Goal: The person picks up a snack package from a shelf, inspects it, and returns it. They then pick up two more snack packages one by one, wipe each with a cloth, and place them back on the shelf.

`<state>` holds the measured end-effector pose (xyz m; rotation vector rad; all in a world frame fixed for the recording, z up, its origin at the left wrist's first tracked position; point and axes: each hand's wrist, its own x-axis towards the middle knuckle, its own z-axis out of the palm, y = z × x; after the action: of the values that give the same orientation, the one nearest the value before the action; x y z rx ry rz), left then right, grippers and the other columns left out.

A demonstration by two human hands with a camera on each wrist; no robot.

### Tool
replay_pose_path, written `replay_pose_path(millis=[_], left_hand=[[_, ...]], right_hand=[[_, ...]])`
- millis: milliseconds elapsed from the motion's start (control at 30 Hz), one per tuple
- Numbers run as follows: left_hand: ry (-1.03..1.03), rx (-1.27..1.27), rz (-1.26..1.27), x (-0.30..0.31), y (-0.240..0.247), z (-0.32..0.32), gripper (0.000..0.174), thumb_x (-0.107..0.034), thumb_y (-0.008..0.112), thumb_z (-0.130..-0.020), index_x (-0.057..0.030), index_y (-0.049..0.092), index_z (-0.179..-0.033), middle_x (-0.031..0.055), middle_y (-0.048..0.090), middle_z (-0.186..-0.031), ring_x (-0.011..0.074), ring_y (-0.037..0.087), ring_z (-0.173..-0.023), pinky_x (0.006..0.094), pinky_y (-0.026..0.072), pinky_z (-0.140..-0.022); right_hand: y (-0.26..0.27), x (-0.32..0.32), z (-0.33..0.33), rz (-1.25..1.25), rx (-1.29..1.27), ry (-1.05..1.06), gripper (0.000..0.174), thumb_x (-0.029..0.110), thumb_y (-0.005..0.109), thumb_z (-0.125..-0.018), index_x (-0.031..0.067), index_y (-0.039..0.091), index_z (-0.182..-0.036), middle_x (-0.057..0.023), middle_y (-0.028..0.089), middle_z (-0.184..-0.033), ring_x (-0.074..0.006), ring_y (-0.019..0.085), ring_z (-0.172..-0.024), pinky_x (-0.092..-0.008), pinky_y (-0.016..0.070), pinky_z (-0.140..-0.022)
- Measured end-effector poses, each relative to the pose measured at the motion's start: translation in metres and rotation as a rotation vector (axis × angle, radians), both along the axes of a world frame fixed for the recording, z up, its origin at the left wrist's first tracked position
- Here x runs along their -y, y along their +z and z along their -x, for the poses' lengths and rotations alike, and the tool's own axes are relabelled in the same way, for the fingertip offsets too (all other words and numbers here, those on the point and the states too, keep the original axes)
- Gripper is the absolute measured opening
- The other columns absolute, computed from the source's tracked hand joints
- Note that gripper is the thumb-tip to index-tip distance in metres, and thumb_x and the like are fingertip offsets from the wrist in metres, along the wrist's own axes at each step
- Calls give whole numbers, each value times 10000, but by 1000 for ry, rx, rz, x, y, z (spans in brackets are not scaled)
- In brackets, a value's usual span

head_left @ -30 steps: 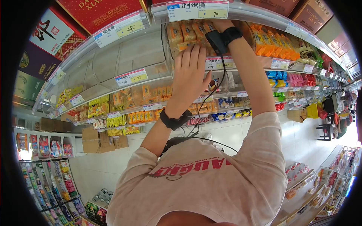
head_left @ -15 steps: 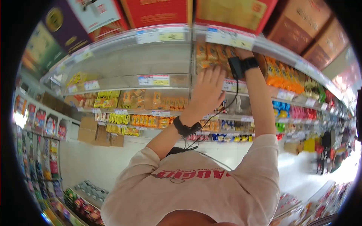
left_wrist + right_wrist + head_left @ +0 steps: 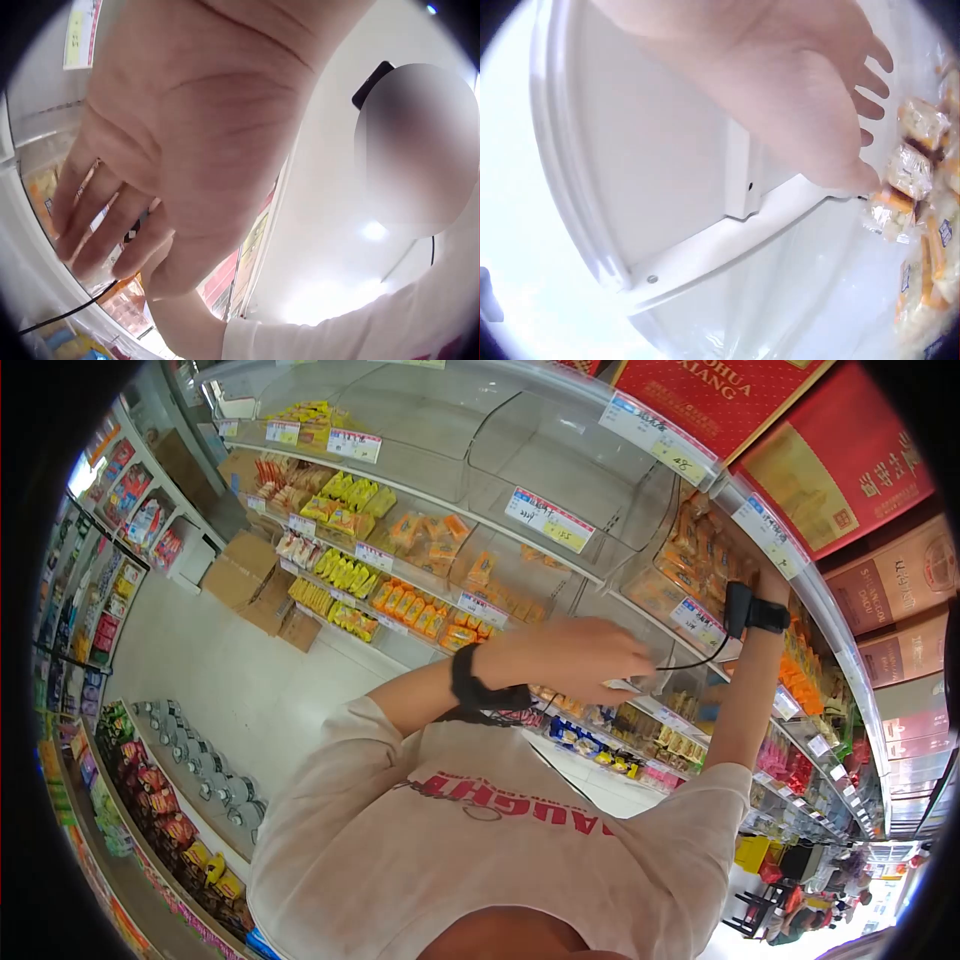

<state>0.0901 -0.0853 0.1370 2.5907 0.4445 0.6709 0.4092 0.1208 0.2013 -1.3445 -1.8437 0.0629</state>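
Observation:
My right hand (image 3: 817, 97) is inside a clear plastic shelf bin (image 3: 665, 595), open with its fingers spread just above several wrapped orange-and-white snack packets (image 3: 911, 169). It holds nothing. In the head view only my right forearm (image 3: 745, 695) and its black wrist strap (image 3: 765, 615) show at the bin's mouth. My left hand (image 3: 585, 655) hovers in front of the shelf row below, fingers loosely extended and empty. The left wrist view shows that left hand (image 3: 172, 150) palm-on, its fingers (image 3: 97, 225) close to a clear bin front.
Rows of clear bins with yellow and orange snack packs (image 3: 400, 530) run along the shelves. Red gift boxes (image 3: 830, 460) stand on the top shelf. Cardboard boxes (image 3: 250, 580) sit on the white tiled floor. A low rack of goods (image 3: 190, 780) lines the left side.
My left hand has come down from the upper bin's front to the shelf row below. My right hand stays in the bin. The head view has swung left.

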Motion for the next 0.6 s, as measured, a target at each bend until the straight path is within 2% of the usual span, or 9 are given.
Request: replay_pose_path(millis=[100,267,300,333,400,467,500,567,600], left_hand=[[63,-9,140,7,-16,32,328,-260,689,-966,-41,674,-1210,160,703,-1067,386,680,-998,487,543,-853],[362,53,222,11,-27,90,317,-263,682,-985,-54,685,-1223,169,708,-1111,387,684,-1014,471,552,-864],[406,63,234,12,-33,101,318,-262,685,-987,-58,686,-1231,170,711,-1124,386,686,-1021,464,554,-868],[451,86,272,13,-34,112,321,-255,690,-986,-58,685,-1240,169,713,-1133,383,687,-1028,455,555,-875],[539,149,342,14,-31,132,327,-240,701,-985,-57,682,-1256,167,716,-1150,378,691,-1042,436,559,-888],[610,211,317,12,-47,152,327,-222,707,-984,-47,677,-1259,164,722,-1160,374,694,-1053,428,561,-887],[651,240,302,12,-54,160,328,-213,711,-984,-42,675,-1261,162,725,-1164,372,696,-1058,425,563,-887],[705,300,416,14,-61,179,287,-176,695,-989,-25,680,-1233,172,732,-1142,369,704,-1042,412,562,-879],[707,347,429,13,-74,187,275,-165,692,-988,-22,682,-1222,175,732,-1130,366,707,-1031,408,560,-874]], right_hand=[[17,16,23,95,134,19,454,343,662,-1021,21,661,-1341,-224,727,-1199,-322,705,-1108,-399,537,-963],[39,74,70,163,393,49,451,346,655,-1026,21,663,-1338,-228,729,-1193,-325,708,-1104,-400,538,-960],[36,93,77,58,463,83,412,280,638,-1047,13,647,-1361,-233,724,-1210,-316,707,-1115,-399,538,-952],[37,113,91,14,452,135,407,190,639,-1041,-4,622,-1399,-240,684,-1330,-329,670,-1222,-410,514,-1017],[19,151,96,-175,517,151,430,107,664,-1000,-17,613,-1409,-229,647,-1408,-351,614,-1323,-422,470,-1098],[14,212,119,125,277,203,451,45,692,-951,-4,630,-1395,-217,637,-1432,-374,581,-1370,-441,428,-1158],[22,236,137,286,240,313,452,11,710,-920,-10,648,-1367,-205,652,-1417,-366,598,-1355,-447,442,-1149],[2,235,157,650,15,852,396,3,706,-915,0,685,-1311,-190,710,-1329,-347,660,-1272,-438,488,-1098],[-14,233,178,819,36,853,342,26,695,-930,-2,698,-1272,-185,736,-1260,-339,689,-1211,-431,513,-1052]])
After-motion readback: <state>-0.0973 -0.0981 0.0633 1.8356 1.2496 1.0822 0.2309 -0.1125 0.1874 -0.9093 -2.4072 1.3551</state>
